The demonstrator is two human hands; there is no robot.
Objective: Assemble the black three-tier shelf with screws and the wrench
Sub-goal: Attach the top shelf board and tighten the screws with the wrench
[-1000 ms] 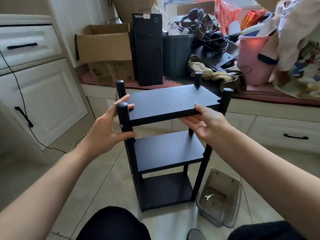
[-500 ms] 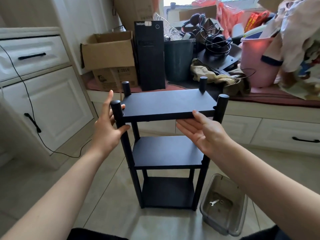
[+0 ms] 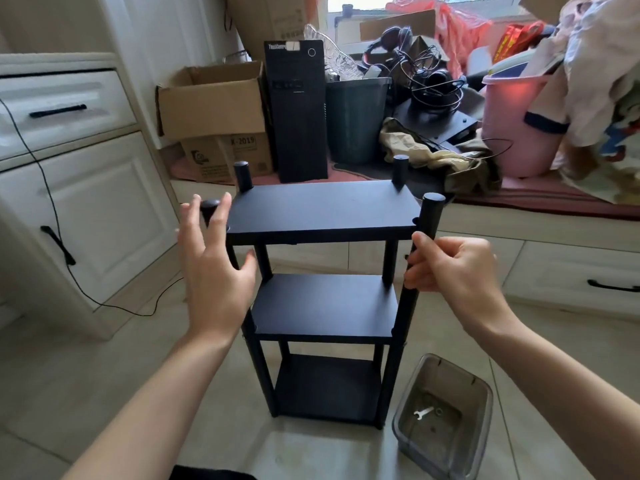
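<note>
The black three-tier shelf (image 3: pixel 322 209) stands upright on the pale tiled floor (image 3: pixel 104 358), near its middle, just in front of a low window bench (image 3: pixel 540 202) covered in dark red cloth. Its three flat rectangular boards have a matte, smooth finish, and four round posts with blunt cylindrical tops rise a little above the top board at the corners.

The right hand (image 3: pixel 453 265) has its fingers curled round the near right post just below the top board, clamped on it. The left hand (image 3: pixel 214 261) is spread, fingers straight and apart, at the near left post; it covers most of that post's upper part, and whether the palm touches the post cannot be told.

On the floor just beside the shelf's near right foot sits a clear, rounded-corner plastic tub (image 3: pixel 446 441). A small silver wrench (image 3: pixel 423 412) lies flat on its bottom, with a tiny piece of hardware next to it, too small to tell apart.

On the bench behind the shelf stand a black ribbed computer tower (image 3: pixel 298 112), open brown cardboard boxes (image 3: pixel 214 98), a dark grey bin (image 3: pixel 356 119), a tangle of black cables and headphones (image 3: pixel 429 81), crumpled khaki cloth (image 3: pixel 433 157) and a pink plastic bucket (image 3: pixel 516 123) draped with clothes. White panelled cabinets (image 3: pixel 86 209) with black bar handles fill the left, and a thin black cord (image 3: pixel 45 174) trails down them to the floor.
</note>
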